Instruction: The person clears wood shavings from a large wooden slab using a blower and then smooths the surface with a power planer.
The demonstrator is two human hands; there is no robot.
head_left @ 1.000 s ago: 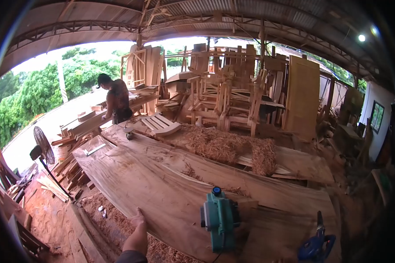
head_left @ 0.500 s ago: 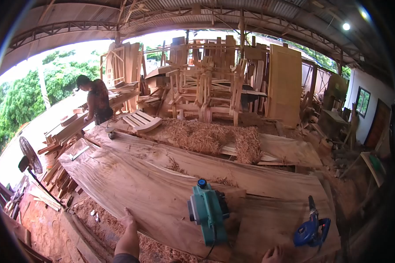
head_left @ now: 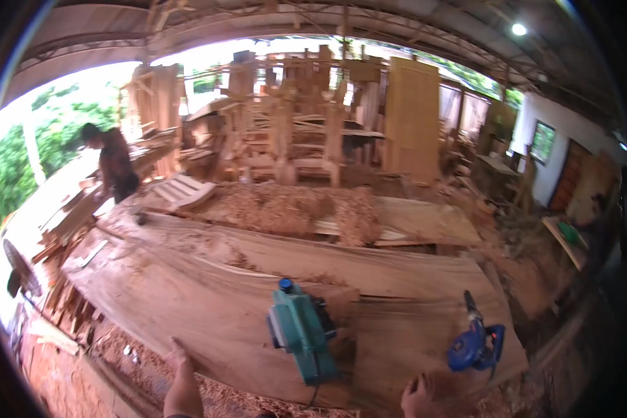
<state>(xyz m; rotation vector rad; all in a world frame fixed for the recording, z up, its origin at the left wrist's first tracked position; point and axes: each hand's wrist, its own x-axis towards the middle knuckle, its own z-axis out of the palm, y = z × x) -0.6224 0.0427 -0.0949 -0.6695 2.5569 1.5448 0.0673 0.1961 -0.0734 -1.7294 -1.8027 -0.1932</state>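
My left hand (head_left: 177,356) lies on the near edge of a wide wooden slab (head_left: 209,320), a finger stretched out and nothing in its grip. Low in the view, my right hand (head_left: 416,397) touches the slab's front part with its fingers bent a little apart, holding nothing that I can see. Between my hands and farther in, a green electric planer (head_left: 301,334) with a blue knob rests on the wood, its cord trailing toward me. A blue handheld blower (head_left: 475,343) lies to the right, its dark nozzle pointing away.
Wood shavings (head_left: 285,209) are heaped behind the slab, beside a slatted wooden panel (head_left: 181,191). Another person (head_left: 115,164) stands at the far left by stacked lumber. A fan (head_left: 21,268) is at the left. Wooden frames (head_left: 285,139) and a tall panel (head_left: 412,122) stand behind.
The view has turned to the right, so everything sits farther left. My right hand has come a little farther into view. The planer and blower lie where they were on the wood.
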